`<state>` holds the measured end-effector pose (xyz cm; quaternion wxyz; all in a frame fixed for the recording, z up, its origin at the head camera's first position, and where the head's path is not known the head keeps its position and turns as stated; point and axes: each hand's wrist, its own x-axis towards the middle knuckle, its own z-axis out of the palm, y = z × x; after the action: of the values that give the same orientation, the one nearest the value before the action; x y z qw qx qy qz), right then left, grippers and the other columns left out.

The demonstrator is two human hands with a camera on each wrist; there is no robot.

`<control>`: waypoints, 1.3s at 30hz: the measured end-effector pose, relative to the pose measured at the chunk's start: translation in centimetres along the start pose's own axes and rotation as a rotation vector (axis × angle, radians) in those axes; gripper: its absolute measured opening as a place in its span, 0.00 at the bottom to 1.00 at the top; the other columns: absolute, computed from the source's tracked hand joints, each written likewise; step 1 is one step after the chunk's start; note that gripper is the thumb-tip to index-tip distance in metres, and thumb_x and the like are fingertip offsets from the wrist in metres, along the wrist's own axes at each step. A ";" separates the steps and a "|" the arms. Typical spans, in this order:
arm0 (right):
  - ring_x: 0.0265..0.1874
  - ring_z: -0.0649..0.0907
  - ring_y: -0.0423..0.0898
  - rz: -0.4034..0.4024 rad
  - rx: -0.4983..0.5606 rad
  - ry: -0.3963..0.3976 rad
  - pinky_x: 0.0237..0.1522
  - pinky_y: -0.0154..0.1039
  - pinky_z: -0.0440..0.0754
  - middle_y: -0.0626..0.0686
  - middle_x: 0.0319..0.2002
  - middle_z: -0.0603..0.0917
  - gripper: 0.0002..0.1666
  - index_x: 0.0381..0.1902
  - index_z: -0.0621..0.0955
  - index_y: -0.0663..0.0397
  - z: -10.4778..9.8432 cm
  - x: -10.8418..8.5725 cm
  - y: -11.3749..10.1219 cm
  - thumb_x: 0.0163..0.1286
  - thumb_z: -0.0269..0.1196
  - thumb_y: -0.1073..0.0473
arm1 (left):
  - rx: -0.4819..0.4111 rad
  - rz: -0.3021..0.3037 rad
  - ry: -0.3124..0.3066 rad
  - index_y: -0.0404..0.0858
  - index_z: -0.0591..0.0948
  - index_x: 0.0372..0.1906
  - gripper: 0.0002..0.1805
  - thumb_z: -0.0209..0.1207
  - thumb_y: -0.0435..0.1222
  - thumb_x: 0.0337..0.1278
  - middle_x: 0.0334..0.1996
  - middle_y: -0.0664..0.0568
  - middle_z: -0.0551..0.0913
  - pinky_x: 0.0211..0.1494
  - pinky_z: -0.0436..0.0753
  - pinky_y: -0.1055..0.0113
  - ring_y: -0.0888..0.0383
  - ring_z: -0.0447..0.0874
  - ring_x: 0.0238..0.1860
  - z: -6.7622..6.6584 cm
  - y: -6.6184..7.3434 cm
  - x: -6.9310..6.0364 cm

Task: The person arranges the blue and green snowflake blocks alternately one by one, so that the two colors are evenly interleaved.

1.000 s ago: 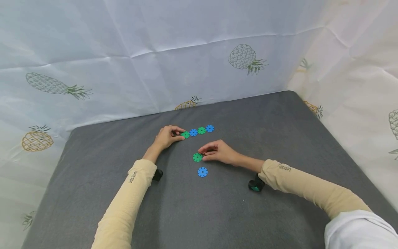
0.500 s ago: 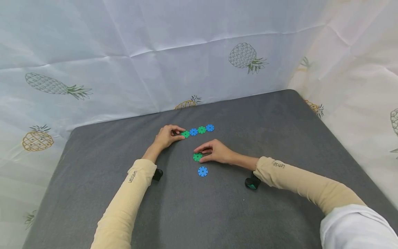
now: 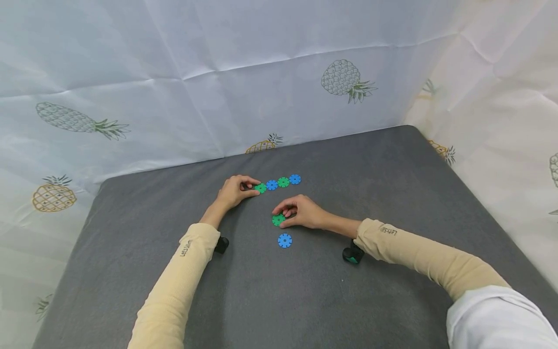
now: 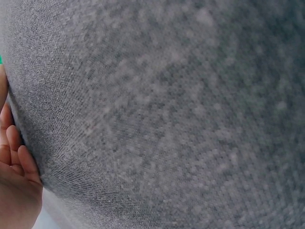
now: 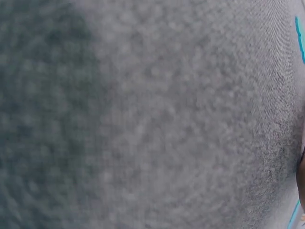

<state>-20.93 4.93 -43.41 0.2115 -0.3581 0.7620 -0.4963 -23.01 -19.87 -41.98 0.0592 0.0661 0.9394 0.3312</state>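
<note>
At the left end of a slanting row of notched plastic discs, my left hand (image 3: 233, 192) pinches a green disc (image 3: 260, 188) between thumb and fingers. To its right, the row continues with a blue disc (image 3: 272, 185), a green one and another blue one, edge to edge. Nearer to me, my right hand (image 3: 306, 213) holds a separate green disc (image 3: 278, 220) by its rim, thumb below and fingers above. A loose blue disc (image 3: 285, 241) lies just in front of it. Curled fingers (image 4: 14, 138) show at the left wrist view's edge; the right wrist view barely catches its hand.
Dark grey cloth covers the table (image 3: 279, 300). Behind it and on the right hang white curtains (image 3: 196, 111) with pineapple prints. A black wrist camera (image 3: 353, 254) sits under the right forearm, another under the left.
My right hand has moved left, its fingers and thumb coming around the nearer green disc, which has since shifted very slightly right. The left hand and the row stay put.
</note>
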 end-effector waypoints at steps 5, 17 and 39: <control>0.36 0.81 0.42 -0.016 0.001 0.006 0.41 0.33 0.80 0.57 0.46 0.85 0.23 0.50 0.83 0.66 -0.1 0.1 0.1 0.54 0.72 0.69 | -0.002 -0.011 -0.002 0.46 0.86 0.49 0.16 0.68 0.42 0.54 0.37 0.53 0.78 0.31 0.64 0.65 0.56 0.69 0.30 0.0 0.0 0.0; 0.35 0.82 0.41 -0.078 -0.090 -0.011 0.39 0.32 0.80 0.54 0.42 0.86 0.19 0.47 0.84 0.63 -0.1 0.3 0.3 0.56 0.71 0.67 | -0.009 0.000 0.009 0.44 0.86 0.49 0.16 0.68 0.41 0.54 0.37 0.51 0.79 0.31 0.64 0.65 0.56 0.70 0.31 -0.1 0.0 -0.2; 0.41 0.83 0.41 -0.263 -0.200 -0.045 0.43 0.31 0.79 0.53 0.43 0.85 0.19 0.46 0.85 0.60 -0.7 0.1 1.0 0.56 0.73 0.61 | -0.017 0.015 0.006 0.42 0.86 0.49 0.16 0.68 0.40 0.54 0.37 0.50 0.79 0.31 0.64 0.65 0.56 0.69 0.30 -0.1 0.4 -0.2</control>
<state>-21.79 5.56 -44.02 0.1251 -0.4852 0.7493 -0.4330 -22.80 -19.68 -41.62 0.0542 0.0715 0.9363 0.3397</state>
